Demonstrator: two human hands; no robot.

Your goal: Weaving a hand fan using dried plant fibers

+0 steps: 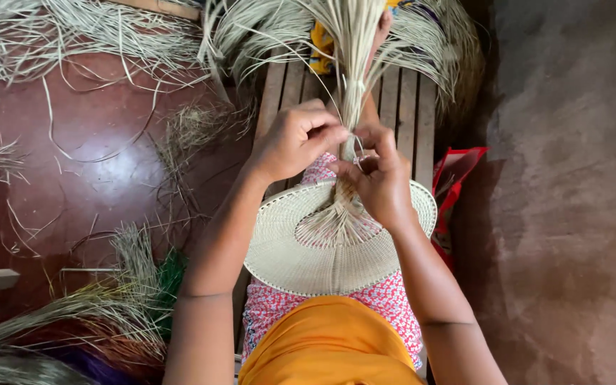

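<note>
woven straw fan [308,249] laid on lap, over wooden bench [401,100] | loose strand bundle [354,43] pinched at neck by left hand [295,139] and right hand [379,178], fingers pressed together | red bag [458,171] just right of fan | straw heaps [73,28] on red floor [58,178]

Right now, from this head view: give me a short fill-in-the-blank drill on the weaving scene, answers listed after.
1. The left hand and right hand pinch the bundle of pale straw strands where it meets the woven ____.
2. The woven fan rests on the person's ____.
3. The person sits on a slatted wooden ____.
4. Loose straw lies on the glossy ____ floor.

Missing words: fan; lap; bench; red
</note>
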